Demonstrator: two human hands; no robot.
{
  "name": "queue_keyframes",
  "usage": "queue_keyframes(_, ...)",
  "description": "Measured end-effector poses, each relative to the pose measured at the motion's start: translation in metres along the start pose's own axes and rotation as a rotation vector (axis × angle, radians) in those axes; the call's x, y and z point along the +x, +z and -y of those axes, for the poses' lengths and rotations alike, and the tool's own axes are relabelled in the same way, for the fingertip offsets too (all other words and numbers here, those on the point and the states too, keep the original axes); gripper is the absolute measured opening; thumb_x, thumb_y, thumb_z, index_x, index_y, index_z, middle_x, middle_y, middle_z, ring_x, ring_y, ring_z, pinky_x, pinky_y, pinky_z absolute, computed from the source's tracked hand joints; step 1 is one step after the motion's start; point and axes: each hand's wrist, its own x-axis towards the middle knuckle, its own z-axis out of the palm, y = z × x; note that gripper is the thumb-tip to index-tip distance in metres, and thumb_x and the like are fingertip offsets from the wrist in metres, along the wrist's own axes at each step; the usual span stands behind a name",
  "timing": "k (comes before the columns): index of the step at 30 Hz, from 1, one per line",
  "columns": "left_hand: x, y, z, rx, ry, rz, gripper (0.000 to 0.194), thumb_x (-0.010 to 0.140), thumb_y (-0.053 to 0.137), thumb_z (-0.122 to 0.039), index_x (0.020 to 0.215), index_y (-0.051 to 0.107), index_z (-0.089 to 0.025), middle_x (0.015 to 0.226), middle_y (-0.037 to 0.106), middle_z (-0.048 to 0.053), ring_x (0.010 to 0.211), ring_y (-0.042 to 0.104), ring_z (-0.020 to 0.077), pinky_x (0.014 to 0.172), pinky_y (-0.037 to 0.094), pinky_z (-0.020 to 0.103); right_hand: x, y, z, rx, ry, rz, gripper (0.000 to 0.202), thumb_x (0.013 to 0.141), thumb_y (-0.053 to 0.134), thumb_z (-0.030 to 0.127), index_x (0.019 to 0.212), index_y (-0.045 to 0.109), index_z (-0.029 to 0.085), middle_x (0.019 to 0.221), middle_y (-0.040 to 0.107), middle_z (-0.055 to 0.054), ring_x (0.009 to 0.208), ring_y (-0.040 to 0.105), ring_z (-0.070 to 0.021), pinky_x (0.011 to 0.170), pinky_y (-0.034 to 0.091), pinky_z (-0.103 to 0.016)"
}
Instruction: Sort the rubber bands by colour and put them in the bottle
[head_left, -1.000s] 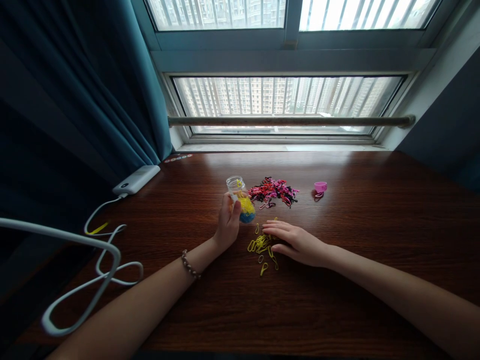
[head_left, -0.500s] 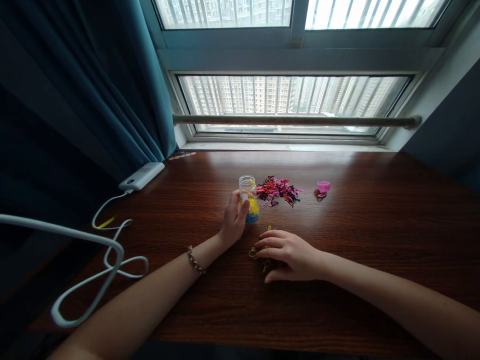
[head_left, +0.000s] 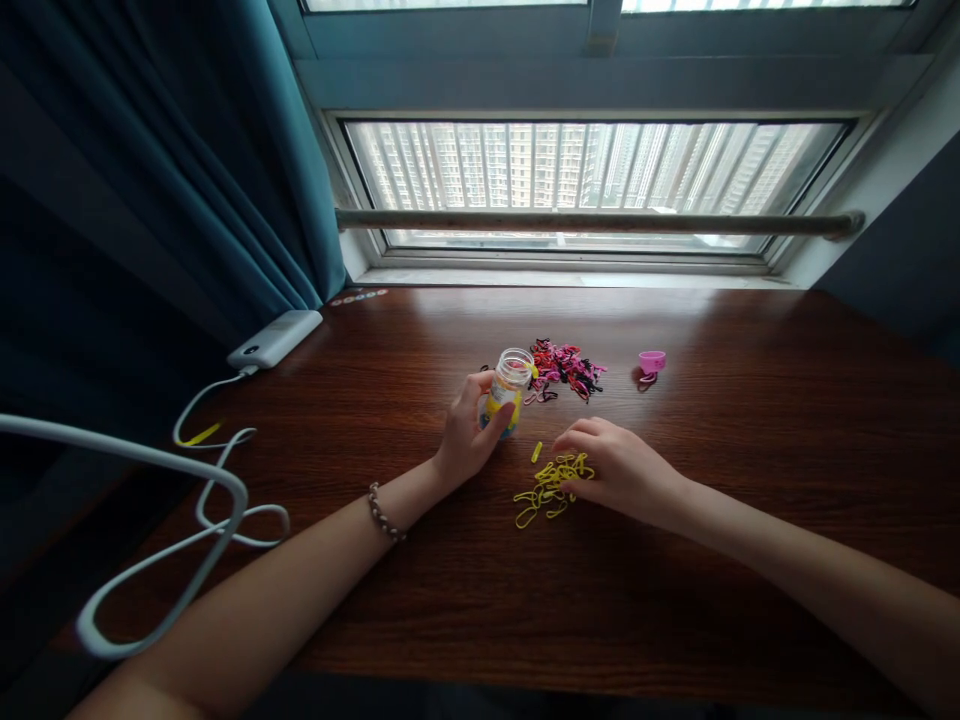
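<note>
My left hand (head_left: 466, 432) is closed around a small clear jar (head_left: 514, 368), which leans with its open mouth to the upper right. Yellow and blue bands show inside, and a bit of yellow sits at the rim. On the table just below and right of the jar lies a loose pile of yellow rubber bands (head_left: 553, 488). My right hand (head_left: 622, 462) is at the right edge of this pile, fingers bent and thumb apart from them, touching the bands. A short yellow piece (head_left: 537, 452) lies between the pile and the jar.
Behind the jar lies a heap of red, pink and black rubber bands (head_left: 566, 370). A pink cup-like cap (head_left: 652, 361) stands farther right. At left are a white power bank (head_left: 276, 338), its white cable (head_left: 217, 470) and a yellow strip (head_left: 202, 434). The window is beyond the table (head_left: 720, 400).
The jar has tipped over to the right in my left hand. My right hand has moved right and back, uncovering the yellow bands. The view has tilted down slightly.
</note>
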Motion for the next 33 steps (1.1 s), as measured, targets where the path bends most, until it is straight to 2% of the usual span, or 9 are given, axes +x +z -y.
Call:
queue_keyframes(3, 0.001, -0.001, -0.001, 0.044, 0.014, 0.014, 0.035, 0.079, 0.054, -0.037, 0.108, 0.045, -0.018, 0.099, 0.058, 0.009, 0.089, 0.055, 0.0182, 0.081, 0.044, 0.033, -0.006, -0.003, 0.003, -0.106, 0.172, 0.061, 0.047, 0.067, 0.065, 0.046, 0.106, 0.056, 0.02, 0.095, 0.055, -0.009, 0.073, 0.057, -0.0196, 0.067, 0.047, -0.034)
queue_keyframes(6, 0.002, -0.001, -0.002, 0.092, 0.041, 0.0, 0.035, 0.078, 0.056, -0.036, 0.107, 0.047, -0.019, 0.098, 0.058, 0.009, 0.089, 0.055, 0.0186, 0.081, 0.043, 0.033, -0.009, 0.004, 0.009, -0.054, 0.124, 0.093, 0.05, 0.069, 0.063, 0.047, 0.111, 0.053, 0.022, 0.096, 0.053, -0.007, 0.075, 0.057, -0.0175, 0.068, 0.047, -0.03)
queue_keyframes(9, 0.002, -0.001, -0.003, 0.126, 0.06, -0.003, 0.034, 0.077, 0.056, -0.035, 0.105, 0.048, -0.019, 0.099, 0.058, 0.009, 0.09, 0.054, 0.0191, 0.082, 0.043, 0.033, -0.008, 0.015, 0.015, -0.025, 0.032, 0.055, 0.04, 0.075, 0.059, 0.043, 0.109, 0.055, 0.023, 0.097, 0.053, -0.006, 0.081, 0.056, -0.0165, 0.072, 0.046, -0.027)
queue_keyframes(14, 0.002, 0.0, -0.002, 0.152, 0.086, 0.006, 0.034, 0.077, 0.057, -0.035, 0.105, 0.048, -0.018, 0.098, 0.057, 0.008, 0.091, 0.054, 0.0192, 0.083, 0.042, 0.033, -0.004, 0.028, 0.019, 0.008, -0.047, -0.004, 0.018, 0.08, 0.053, 0.03, 0.094, 0.062, 0.021, 0.094, 0.057, -0.005, 0.082, 0.055, -0.0142, 0.072, 0.044, -0.023)
queue_keyframes(19, 0.002, 0.0, -0.004, 0.182, 0.112, -0.004, 0.032, 0.076, 0.058, -0.035, 0.102, 0.049, -0.018, 0.095, 0.057, 0.008, 0.088, 0.054, 0.0188, 0.08, 0.043, 0.032, -0.001, 0.027, 0.021, -0.055, 0.024, 0.048, 0.006, 0.072, 0.054, 0.015, 0.07, 0.06, 0.017, 0.078, 0.058, -0.003, 0.064, 0.054, -0.0112, 0.06, 0.041, -0.021)
queue_keyframes(25, 0.004, 0.0, -0.01, 0.242, 0.208, 0.013, 0.034, 0.071, 0.064, -0.034, 0.099, 0.053, -0.019, 0.097, 0.057, 0.007, 0.093, 0.052, 0.0209, 0.085, 0.041, 0.035, -0.002, 0.022, 0.021, -0.185, 0.111, 0.076, 0.007, 0.065, 0.053, 0.011, 0.063, 0.058, 0.016, 0.066, 0.061, -0.004, 0.059, 0.054, -0.0141, 0.058, 0.038, -0.024)
queue_keyframes(28, 0.005, 0.0, -0.011, 0.273, 0.242, 0.033, 0.035, 0.069, 0.065, -0.034, 0.099, 0.055, -0.02, 0.097, 0.058, 0.007, 0.095, 0.051, 0.0216, 0.087, 0.04, 0.036, -0.002, 0.017, 0.015, -0.093, 0.164, 0.033, 0.006, 0.062, 0.055, 0.011, 0.06, 0.058, 0.016, 0.061, 0.061, -0.003, 0.054, 0.052, -0.012, 0.054, 0.037, -0.022)
queue_keyframes(33, 0.006, 0.0, -0.01, 0.393, 0.252, 0.086, 0.036, 0.068, 0.066, -0.038, 0.1, 0.057, -0.022, 0.097, 0.061, 0.006, 0.097, 0.049, 0.0232, 0.089, 0.037, 0.038, 0.003, -0.004, 0.005, 0.112, 0.22, -0.171, 0.005, 0.063, 0.057, 0.016, 0.059, 0.06, 0.015, 0.054, 0.057, 0.001, 0.048, 0.048, -0.0084, 0.048, 0.034, -0.019)
